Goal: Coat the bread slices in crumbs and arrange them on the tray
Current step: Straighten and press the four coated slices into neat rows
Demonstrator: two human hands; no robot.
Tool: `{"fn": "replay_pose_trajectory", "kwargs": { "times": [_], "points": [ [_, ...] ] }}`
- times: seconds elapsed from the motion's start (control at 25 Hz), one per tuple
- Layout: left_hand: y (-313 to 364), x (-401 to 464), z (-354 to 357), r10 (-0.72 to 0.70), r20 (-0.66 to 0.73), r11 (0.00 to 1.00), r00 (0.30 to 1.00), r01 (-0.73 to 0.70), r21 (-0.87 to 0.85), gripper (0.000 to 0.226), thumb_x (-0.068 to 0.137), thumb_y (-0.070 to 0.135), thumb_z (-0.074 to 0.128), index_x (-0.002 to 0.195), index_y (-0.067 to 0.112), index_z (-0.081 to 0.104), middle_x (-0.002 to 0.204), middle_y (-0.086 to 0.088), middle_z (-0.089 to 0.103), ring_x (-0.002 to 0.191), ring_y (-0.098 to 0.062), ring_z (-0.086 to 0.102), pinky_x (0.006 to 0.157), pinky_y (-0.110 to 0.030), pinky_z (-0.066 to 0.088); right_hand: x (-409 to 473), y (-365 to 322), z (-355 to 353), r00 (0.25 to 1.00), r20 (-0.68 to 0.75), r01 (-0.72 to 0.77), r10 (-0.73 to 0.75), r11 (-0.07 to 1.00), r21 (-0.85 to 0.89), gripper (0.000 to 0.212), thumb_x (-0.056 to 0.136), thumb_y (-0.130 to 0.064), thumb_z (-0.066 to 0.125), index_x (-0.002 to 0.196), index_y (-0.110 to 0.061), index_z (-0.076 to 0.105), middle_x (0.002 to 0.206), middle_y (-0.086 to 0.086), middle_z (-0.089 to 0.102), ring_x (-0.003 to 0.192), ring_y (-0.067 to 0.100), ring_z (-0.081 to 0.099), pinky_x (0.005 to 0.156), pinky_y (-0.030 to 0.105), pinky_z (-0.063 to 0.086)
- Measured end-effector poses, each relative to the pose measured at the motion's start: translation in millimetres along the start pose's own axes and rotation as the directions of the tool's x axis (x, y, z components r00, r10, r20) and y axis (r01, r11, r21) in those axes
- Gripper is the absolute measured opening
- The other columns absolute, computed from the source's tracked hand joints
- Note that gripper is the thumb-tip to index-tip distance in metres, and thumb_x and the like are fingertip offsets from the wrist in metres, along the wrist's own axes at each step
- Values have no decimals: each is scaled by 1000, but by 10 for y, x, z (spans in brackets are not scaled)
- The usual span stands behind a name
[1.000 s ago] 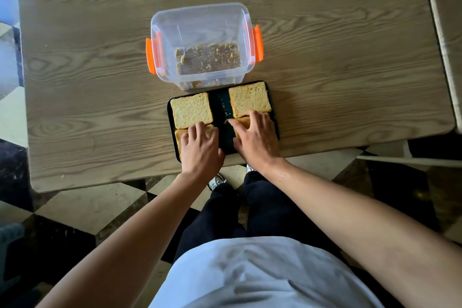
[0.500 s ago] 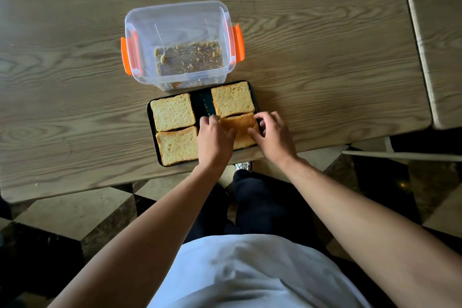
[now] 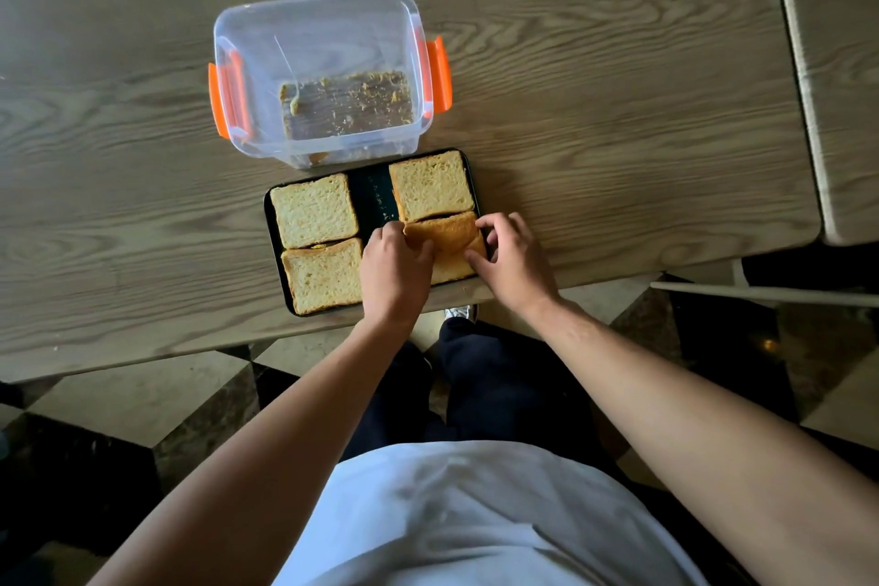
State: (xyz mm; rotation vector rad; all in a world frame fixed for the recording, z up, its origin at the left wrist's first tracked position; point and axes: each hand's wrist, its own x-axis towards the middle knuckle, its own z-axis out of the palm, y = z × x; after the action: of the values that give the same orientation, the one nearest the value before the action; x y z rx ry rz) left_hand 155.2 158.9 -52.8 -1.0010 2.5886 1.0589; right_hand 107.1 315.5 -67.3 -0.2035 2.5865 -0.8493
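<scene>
Your left hand and right hand pinch the near-right slice by opposite edges, lifting it over the tray. It's light, soft and bends; support both sides. Tub sits beyond.

You see a wood-grain table abutted on its right by a second tabletop, above a checkered tile floor in dark and light squares
</scene>
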Motion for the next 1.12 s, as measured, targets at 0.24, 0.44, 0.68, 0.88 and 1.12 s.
{"fn": "replay_pose_trajectory", "kwargs": {
  "times": [0.24,0.44,0.68,0.88,1.12],
  "points": [
    [75,391,-75,-62,-59,998,996,62,-2,32,90,34,60,99,3,63,101,-14,62,79,-19,45,70,-29,33,411,-224,-108,994,-106,13,-10,999,30,30,85,-27,72,112,-16,63,97,7,58,80,23,59,69,38,50],
    [166,586,-60,-39,-20,997,999,40,61,19,87,24,61,93,6,63,99,-13,61,79,-19,44,69,-30,32,664,-342,-68,997,-43,60,-60,998,5,33,83,-14,75,113,-6,62,103,17,58,96,30,55,78,34,38],
    [224,571,-46,-28,-17,999,999,29,45,24,82,17,60,99,0,62,105,-15,57,91,-31,53,72,-29,33,749,-341,-69,999,-20,41,-41,999,2,36,82,-14,77,113,-6,61,105,17,58,97,30,55,79,30,36],
    [201,519,-182,-16,-40,1000,999,15,-25,24,85,19,60,102,3,64,104,-15,59,92,-30,54,73,-30,35,614,-500,-49,986,-134,103,-102,995,3,31,82,-13,76,108,-4,63,101,16,59,91,29,56,77,37,43],
    [-464,464,-771,-111,-325,994,939,97,-59,30,87,21,59,112,5,66,111,-20,58,107,-38,49,96,-40,38,347,-1157,467,960,147,229,-237,971,68,40,86,-15,70,123,-6,59,106,12,63,89,24,61,82,40,53]
  ]
}}
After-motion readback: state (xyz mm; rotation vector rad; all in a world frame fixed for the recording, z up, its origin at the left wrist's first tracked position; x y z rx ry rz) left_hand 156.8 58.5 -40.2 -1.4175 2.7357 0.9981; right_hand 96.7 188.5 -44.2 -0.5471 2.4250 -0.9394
